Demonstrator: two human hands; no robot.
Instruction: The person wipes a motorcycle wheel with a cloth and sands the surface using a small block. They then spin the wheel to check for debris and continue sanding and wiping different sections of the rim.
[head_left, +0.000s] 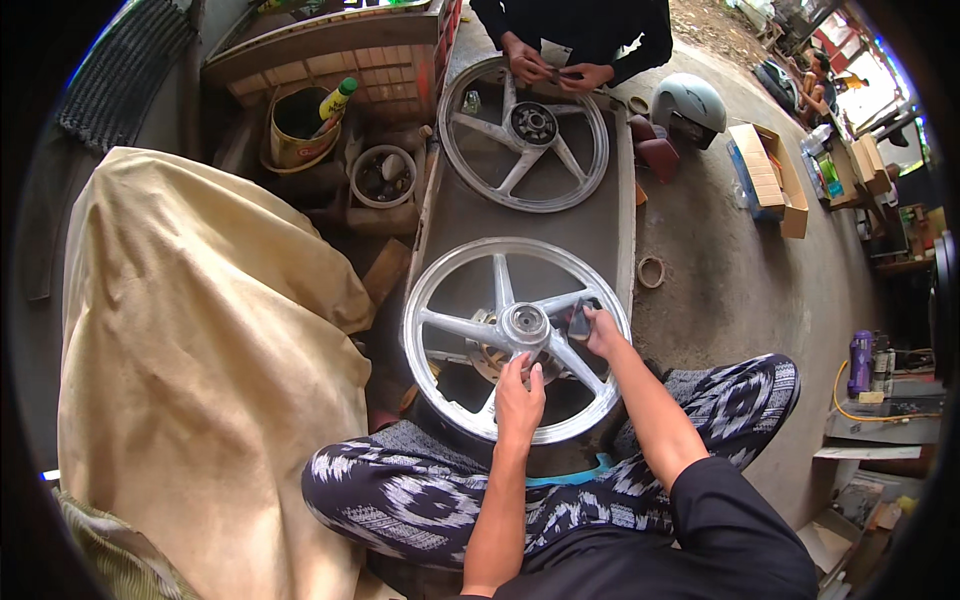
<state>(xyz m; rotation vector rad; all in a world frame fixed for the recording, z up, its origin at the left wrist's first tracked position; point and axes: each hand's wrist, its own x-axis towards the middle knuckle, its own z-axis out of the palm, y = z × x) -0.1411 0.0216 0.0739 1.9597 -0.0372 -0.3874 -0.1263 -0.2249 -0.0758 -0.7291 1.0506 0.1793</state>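
Observation:
A grey five-spoke motorcycle wheel (498, 305) lies in front of me, its surface patchy and pale. My left hand (520, 400) is at the base of a lower spoke, just below the hub (526, 322), with thumb and fingers closed on it. In my right hand (602, 332) is a dark folded piece that looks like sandpaper (580, 319), held beside the right-hand spokes. Part of a brake disc (484, 358) shows beneath the hub. My right fingertips are partly hidden behind the dark piece.
Across the bench (420, 225), a co-worker's hands (555, 75) hold a small dark piece over a second wheel (460, 122). A tan cloth cover (200, 350) stands close at left. Buckets (383, 176) sit beyond it. A helmet (690, 103) and cardboard box (785, 190) lie right.

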